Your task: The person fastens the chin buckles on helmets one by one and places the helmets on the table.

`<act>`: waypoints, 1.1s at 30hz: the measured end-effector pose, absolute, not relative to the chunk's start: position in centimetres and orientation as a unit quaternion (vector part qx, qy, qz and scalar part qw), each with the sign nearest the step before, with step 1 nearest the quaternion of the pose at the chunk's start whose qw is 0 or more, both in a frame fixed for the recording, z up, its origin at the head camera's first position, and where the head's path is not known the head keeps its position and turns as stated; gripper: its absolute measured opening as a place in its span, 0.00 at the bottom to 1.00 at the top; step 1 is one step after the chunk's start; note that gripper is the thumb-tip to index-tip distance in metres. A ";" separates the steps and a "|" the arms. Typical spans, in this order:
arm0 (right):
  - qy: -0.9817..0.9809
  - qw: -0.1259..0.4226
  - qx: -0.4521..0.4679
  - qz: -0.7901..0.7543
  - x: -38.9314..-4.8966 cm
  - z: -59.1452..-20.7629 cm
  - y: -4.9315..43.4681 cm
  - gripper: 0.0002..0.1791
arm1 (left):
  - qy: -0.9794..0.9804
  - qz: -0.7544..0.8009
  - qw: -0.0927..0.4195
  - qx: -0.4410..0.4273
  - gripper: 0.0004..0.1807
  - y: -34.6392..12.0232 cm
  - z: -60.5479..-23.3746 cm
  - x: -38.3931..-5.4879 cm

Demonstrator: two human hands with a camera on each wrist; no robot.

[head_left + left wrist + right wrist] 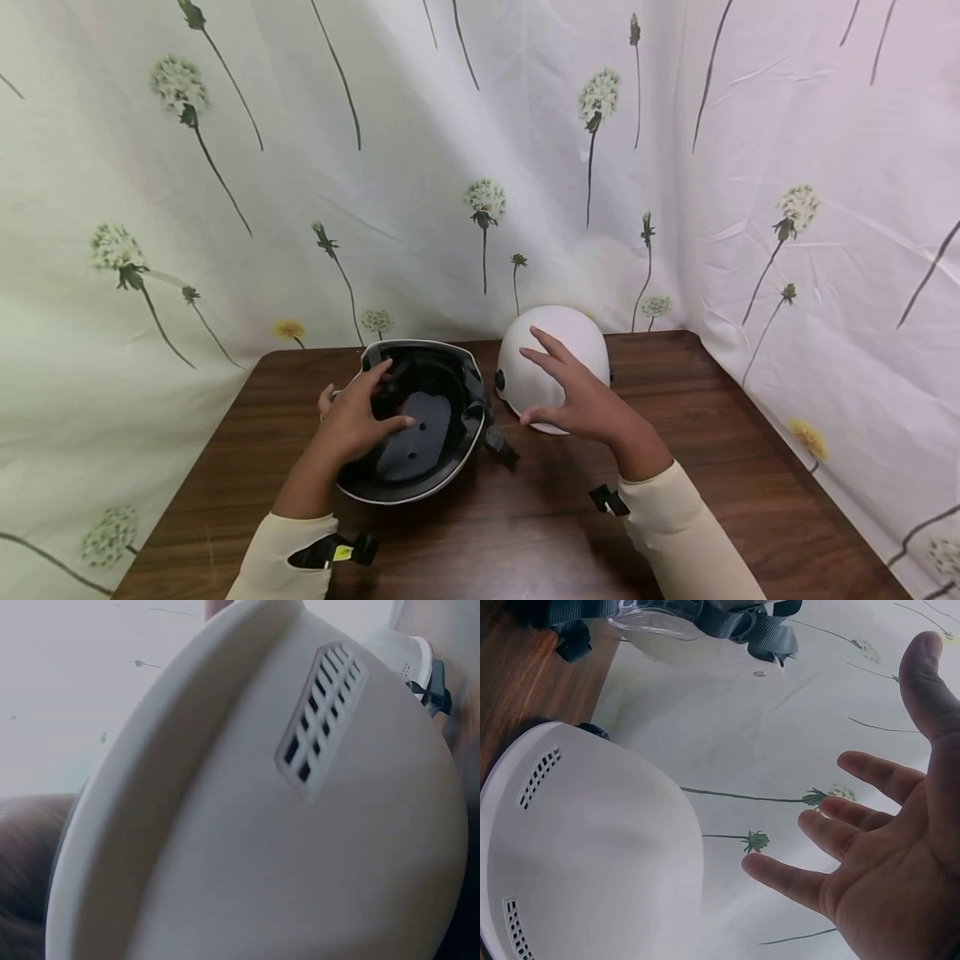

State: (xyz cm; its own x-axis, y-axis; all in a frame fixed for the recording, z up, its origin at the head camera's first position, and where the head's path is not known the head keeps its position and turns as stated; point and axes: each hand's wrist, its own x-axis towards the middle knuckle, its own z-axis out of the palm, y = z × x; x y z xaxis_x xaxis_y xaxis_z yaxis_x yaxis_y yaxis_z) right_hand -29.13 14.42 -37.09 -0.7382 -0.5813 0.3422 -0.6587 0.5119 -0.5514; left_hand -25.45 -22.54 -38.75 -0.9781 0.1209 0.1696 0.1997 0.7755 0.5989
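Observation:
An upturned white helmet [408, 492] shows its black padded inside in the head view, its opening tilted up. My left hand [358, 421] straddles its left rim, thumb and index finger over the inside and a fingertip outside the shell. In the left wrist view the white shell with a slotted vent [319, 712] fills most of the picture, hiding nearly all of that hand. A second white helmet [573, 342] sits dome up on the right. My right hand [581, 396] hovers before it with spread fingers, holding nothing.
A dark wooden table [525, 533] carries both helmets. White flower-printed cloth [420, 208] hangs behind it and down both sides. A black strap with a buckle [500, 446] lies between the helmets. Wrist cameras [609, 500] are worn at both sleeves.

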 end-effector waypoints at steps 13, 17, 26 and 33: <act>-0.868 0.052 0.355 0.344 -29.2 -37.3 14.7 0.55 | -0.906 -0.378 0.135 -0.134 0.33 -22.9 -38.2 -24.9; -0.866 0.052 0.357 0.346 -29.2 -37.3 14.8 0.56 | -0.896 -0.392 0.164 -0.127 0.31 -22.9 -38.1 -24.9; -0.863 0.057 0.365 0.344 -28.8 -37.0 14.6 0.53 | -0.884 -0.411 0.202 -0.095 0.28 -22.7 -38.1 -25.2; -0.860 0.053 0.371 0.346 -29.0 -37.1 14.6 0.55 | -0.877 -0.418 0.220 -0.085 0.25 -22.6 -38.3 -25.3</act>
State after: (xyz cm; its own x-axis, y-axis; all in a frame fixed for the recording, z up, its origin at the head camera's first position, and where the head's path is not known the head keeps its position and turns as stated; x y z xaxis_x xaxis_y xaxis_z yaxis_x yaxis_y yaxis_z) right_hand -28.99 14.59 -37.08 -0.7195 -0.6013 0.3475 -0.6744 0.4854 -0.5564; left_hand -25.34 -22.58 -38.27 -0.8892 -0.0352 0.4561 0.3322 0.6358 0.6967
